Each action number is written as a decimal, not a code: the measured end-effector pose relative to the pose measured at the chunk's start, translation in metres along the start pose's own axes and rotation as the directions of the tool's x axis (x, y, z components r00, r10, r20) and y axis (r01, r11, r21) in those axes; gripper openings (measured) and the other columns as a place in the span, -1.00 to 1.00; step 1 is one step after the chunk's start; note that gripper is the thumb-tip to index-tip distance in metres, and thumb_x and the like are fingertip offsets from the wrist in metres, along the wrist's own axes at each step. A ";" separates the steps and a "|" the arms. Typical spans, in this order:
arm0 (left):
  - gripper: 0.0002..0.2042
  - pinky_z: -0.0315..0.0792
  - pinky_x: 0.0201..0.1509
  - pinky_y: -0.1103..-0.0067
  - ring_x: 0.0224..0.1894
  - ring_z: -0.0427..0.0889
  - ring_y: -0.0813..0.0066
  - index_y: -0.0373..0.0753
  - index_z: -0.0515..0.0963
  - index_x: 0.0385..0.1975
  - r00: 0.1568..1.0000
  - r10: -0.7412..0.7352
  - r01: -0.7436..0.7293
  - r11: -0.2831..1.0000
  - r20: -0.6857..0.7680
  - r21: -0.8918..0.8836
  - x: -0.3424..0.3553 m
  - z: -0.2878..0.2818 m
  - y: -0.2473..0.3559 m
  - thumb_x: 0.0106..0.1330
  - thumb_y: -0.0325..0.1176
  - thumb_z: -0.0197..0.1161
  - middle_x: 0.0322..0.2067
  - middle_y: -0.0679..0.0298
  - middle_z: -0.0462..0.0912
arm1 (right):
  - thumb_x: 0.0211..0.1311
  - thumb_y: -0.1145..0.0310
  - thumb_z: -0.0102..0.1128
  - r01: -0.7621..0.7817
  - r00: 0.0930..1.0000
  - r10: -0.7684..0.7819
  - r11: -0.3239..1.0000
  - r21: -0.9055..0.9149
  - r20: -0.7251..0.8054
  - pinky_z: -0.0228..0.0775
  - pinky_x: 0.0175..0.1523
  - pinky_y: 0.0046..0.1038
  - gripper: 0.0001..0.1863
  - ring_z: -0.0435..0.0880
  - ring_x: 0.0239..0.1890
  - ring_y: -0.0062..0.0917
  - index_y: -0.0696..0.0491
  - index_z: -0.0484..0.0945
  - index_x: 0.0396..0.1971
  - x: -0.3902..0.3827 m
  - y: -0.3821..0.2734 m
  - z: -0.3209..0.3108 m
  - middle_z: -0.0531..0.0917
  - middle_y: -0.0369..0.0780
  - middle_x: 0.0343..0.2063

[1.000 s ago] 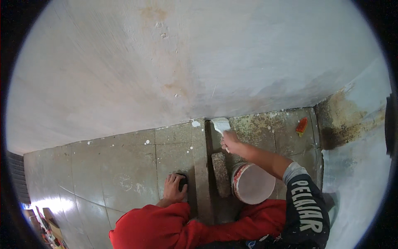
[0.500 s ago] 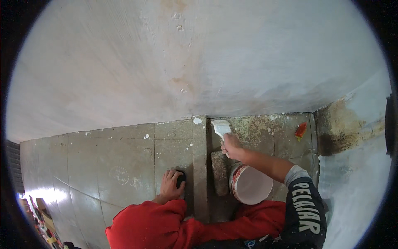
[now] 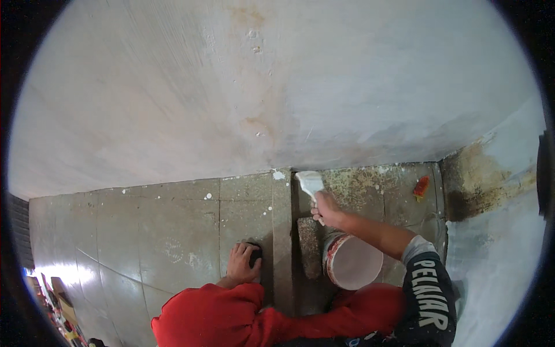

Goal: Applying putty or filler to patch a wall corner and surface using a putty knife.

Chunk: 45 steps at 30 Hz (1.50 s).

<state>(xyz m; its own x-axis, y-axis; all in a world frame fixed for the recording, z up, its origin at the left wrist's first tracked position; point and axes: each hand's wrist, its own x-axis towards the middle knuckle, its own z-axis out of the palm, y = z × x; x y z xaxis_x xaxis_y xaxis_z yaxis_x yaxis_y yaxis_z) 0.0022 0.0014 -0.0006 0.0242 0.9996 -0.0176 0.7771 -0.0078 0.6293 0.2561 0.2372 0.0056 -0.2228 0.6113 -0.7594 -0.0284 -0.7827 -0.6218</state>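
Note:
My right hand point(image 3: 326, 211) grips the handle of a wide white brush point(image 3: 310, 181), its bristles low by the wall's foot, right of a narrow raised strip point(image 3: 282, 248). Under my right forearm stands a white bucket point(image 3: 355, 263) with red-smeared rim and pale contents, beside a speckled oblong block point(image 3: 310, 248). My left hand point(image 3: 241, 263) is down on the floor left of the strip, fingers curled over a black object point(image 3: 255, 255) whose kind I cannot make out.
The pale wall point(image 3: 173, 98) meets a stained side wall point(image 3: 474, 179) at the right corner. An orange-red scrub brush point(image 3: 421, 186) lies near that corner. Tiled floor point(image 3: 162, 231) stretches left, with a pile of assorted items point(image 3: 60, 309) at the lower left edge.
The view has shifted slightly. The white brush has edged a little away from the wall's foot, still in my right hand. My left hand stays on the black object.

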 end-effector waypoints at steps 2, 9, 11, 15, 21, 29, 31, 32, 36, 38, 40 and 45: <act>-0.63 0.33 0.11 0.25 0.03 0.42 0.05 -0.17 0.52 -0.10 1.000 -0.011 0.011 1.000 0.012 0.014 0.000 0.000 0.003 0.06 -0.29 0.32 -0.13 0.12 0.50 | 0.34 0.23 -0.16 -0.043 0.999 0.042 0.999 -0.020 -0.012 0.10 -0.63 -0.53 -0.85 0.27 -0.67 -0.62 -0.01 0.30 -0.29 0.016 -0.003 0.001 0.35 -0.29 -0.54; -0.64 0.36 0.09 0.21 0.01 0.43 -0.01 -0.19 0.52 -0.10 1.000 -0.028 0.028 0.999 -0.005 0.020 -0.001 -0.002 0.005 0.08 -0.31 0.32 -0.13 0.09 0.51 | 0.33 0.26 -0.17 0.160 0.984 -0.167 0.982 -0.104 -0.065 0.09 -0.68 -0.52 -0.83 0.30 -0.70 -0.61 0.03 0.32 -0.30 0.004 -0.031 0.018 0.39 -0.27 -0.54; -0.64 0.35 0.10 0.21 0.01 0.43 -0.01 -0.19 0.52 -0.10 1.000 -0.018 0.018 1.000 -0.021 -0.005 -0.003 -0.005 0.003 0.07 -0.32 0.32 -0.13 0.09 0.51 | 0.34 0.23 -0.18 0.168 0.986 -0.169 0.984 -0.058 -0.013 0.07 -0.71 -0.52 -0.80 0.32 -0.71 -0.61 0.05 0.32 -0.30 -0.028 -0.041 0.023 0.39 -0.28 -0.57; -0.65 0.34 0.11 0.20 0.01 0.43 -0.02 -0.18 0.52 -0.12 0.999 0.007 -0.008 1.000 -0.033 -0.022 -0.001 -0.007 0.006 0.04 -0.35 0.33 -0.14 0.09 0.51 | 0.36 0.21 -0.17 0.065 0.996 -0.064 0.998 0.016 -0.062 0.09 -0.73 -0.51 -0.77 0.32 -0.73 -0.61 0.07 0.32 -0.29 -0.031 -0.033 0.005 0.37 -0.30 -0.61; -0.66 0.34 0.04 0.25 -0.04 0.45 0.05 -0.13 0.55 -0.14 0.998 0.041 -0.039 0.998 -0.049 0.054 0.000 0.006 -0.006 0.05 -0.28 0.33 -0.20 0.13 0.51 | 0.38 0.20 -0.12 0.113 0.979 -0.116 0.993 -0.024 -0.166 0.10 -0.73 -0.50 -0.74 0.29 -0.73 -0.63 0.11 0.37 -0.27 -0.022 -0.062 -0.011 0.39 -0.29 -0.63; -0.66 0.34 0.06 0.25 -0.05 0.45 0.05 -0.15 0.55 -0.15 0.998 0.027 -0.025 0.999 -0.064 0.034 -0.005 0.007 0.001 0.03 -0.30 0.35 -0.20 0.12 0.53 | 0.29 0.20 -0.06 0.380 0.925 -0.380 0.925 -0.017 -0.013 0.08 -0.74 -0.46 -0.71 0.29 -0.79 -0.59 0.14 0.41 -0.45 -0.138 -0.119 -0.012 0.39 -0.26 -0.66; -0.66 0.33 0.07 0.25 -0.04 0.45 0.04 -0.16 0.55 -0.15 0.999 0.015 -0.014 1.000 -0.039 0.025 -0.003 0.008 0.004 0.03 -0.30 0.36 -0.19 0.11 0.53 | 0.31 0.19 -0.08 0.380 0.923 -0.382 0.923 -0.061 -0.031 0.09 -0.75 -0.44 -0.69 0.31 -0.79 -0.57 0.13 0.41 -0.46 -0.118 -0.095 -0.027 0.39 -0.26 -0.67; -0.66 0.33 0.08 0.25 -0.04 0.45 0.04 -0.17 0.56 -0.15 0.999 0.032 -0.031 0.999 -0.043 0.026 0.000 0.012 0.001 0.03 -0.30 0.35 -0.19 0.11 0.53 | 0.32 0.18 -0.10 0.371 0.925 -0.377 0.921 -0.118 -0.039 0.11 -0.75 -0.42 -0.68 0.33 -0.78 -0.55 0.13 0.41 -0.48 -0.100 -0.083 -0.034 0.40 -0.25 -0.68; -0.66 0.33 0.10 0.25 -0.03 0.44 0.04 -0.17 0.55 -0.15 0.998 -0.009 0.013 0.998 -0.054 0.064 -0.004 0.006 0.003 0.04 -0.29 0.35 -0.18 0.10 0.53 | 0.32 0.17 -0.11 0.217 0.958 -0.257 0.938 -0.272 -0.123 0.17 -0.73 -0.38 -0.65 0.37 -0.77 -0.51 0.14 0.42 -0.50 -0.028 -0.039 -0.044 0.43 -0.24 -0.68; -0.67 0.34 0.09 0.26 -0.03 0.44 0.04 -0.16 0.55 -0.16 0.998 0.008 -0.004 0.998 -0.059 0.065 -0.002 0.007 0.005 0.03 -0.30 0.35 -0.18 0.11 0.53 | 0.34 0.26 -0.23 -0.021 0.993 -0.020 0.941 -0.339 -0.116 0.15 -0.72 -0.41 -0.71 0.42 -0.71 -0.52 0.17 0.39 -0.30 0.003 -0.042 -0.056 0.46 -0.20 -0.65; -0.67 0.35 0.08 0.26 -0.04 0.44 0.04 -0.16 0.55 -0.16 0.995 0.096 -0.096 0.995 -0.030 0.016 0.020 0.025 0.019 0.03 -0.30 0.35 -0.18 0.11 0.53 | 0.32 0.31 -0.21 0.346 0.906 -0.423 0.744 -0.572 -0.002 0.13 -0.74 -0.46 -0.73 0.37 -0.73 -0.56 0.20 0.37 -0.20 0.046 -0.034 -0.146 0.43 -0.22 -0.65; -0.68 0.36 0.05 0.26 -0.06 0.46 0.04 -0.19 0.54 -0.17 0.994 0.063 -0.063 0.998 -0.085 0.006 -0.003 0.009 0.000 0.03 -0.36 0.34 -0.19 0.09 0.53 | 0.34 0.28 -0.11 0.170 0.984 -0.174 0.980 -0.102 -0.033 0.01 -0.76 -0.60 -0.61 0.25 -0.73 -0.72 0.24 0.26 0.04 -0.113 -0.168 -0.072 0.36 -0.31 -0.63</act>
<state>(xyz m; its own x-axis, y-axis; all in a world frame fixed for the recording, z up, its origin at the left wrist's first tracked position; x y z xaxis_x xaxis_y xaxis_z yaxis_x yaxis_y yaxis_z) 0.0077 -0.0014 -0.0073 0.0197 0.9959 0.0879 0.7781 -0.0704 0.6242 0.3558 0.3076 0.1823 -0.1820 0.7416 -0.6457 0.0335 -0.6516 -0.7578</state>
